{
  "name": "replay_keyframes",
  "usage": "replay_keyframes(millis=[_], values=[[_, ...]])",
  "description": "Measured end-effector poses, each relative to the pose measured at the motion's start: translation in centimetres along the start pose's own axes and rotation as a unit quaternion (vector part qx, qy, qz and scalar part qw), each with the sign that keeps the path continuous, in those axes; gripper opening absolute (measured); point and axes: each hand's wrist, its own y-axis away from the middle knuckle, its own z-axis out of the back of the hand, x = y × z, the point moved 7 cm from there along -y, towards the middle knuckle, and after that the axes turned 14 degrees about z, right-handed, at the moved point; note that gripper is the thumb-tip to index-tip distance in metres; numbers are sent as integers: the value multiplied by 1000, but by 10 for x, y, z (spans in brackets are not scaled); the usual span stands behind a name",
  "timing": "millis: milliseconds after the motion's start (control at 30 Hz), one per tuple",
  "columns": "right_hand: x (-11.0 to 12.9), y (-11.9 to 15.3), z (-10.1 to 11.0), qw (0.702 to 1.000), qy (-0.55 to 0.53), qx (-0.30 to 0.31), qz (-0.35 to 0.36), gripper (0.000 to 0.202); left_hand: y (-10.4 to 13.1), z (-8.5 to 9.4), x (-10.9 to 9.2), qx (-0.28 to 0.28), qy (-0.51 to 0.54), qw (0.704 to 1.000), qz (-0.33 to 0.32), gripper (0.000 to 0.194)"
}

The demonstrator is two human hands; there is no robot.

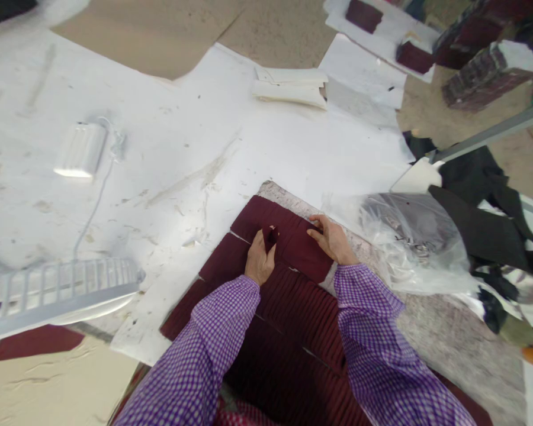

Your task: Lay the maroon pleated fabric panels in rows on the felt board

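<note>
Rows of dark maroon fabric pieces (299, 316), overlapping in close strips, cover a grey mottled board (471, 349) in front of me. At the far row, my left hand (261, 260) pinches a small folded maroon fabric piece (270, 236) between thumb and fingers. My right hand (333, 238) rests at the far right end of that row, its thumb and fingers apart and touching the top pieces. Whether it grips an edge there is hard to see; nothing is lifted in it. Purple checked sleeves cover both forearms.
A clear plastic bag (417, 242) lies right of the board, beside black fabric scraps (479, 207). On the white sheet are a white box-like device (82, 151) with a cord and folded white card (291, 87). A white plastic basket (57, 290) stands left; maroon stacks (488, 74) lie far right.
</note>
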Motion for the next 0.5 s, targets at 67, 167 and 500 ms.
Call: replay_keyframes(millis=[67, 167, 500], values=[[3, 0, 1, 1000, 17, 2, -7, 35, 0, 0, 0, 1, -1, 1000, -1, 37], [9, 1, 1, 999, 46, 4, -19, 37, -1, 0, -2, 1, -8, 1000, -9, 38], [21, 1, 1, 994, 107, 8, -28, 32, 0, -3, -25, 30, -101, 992, -68, 41]])
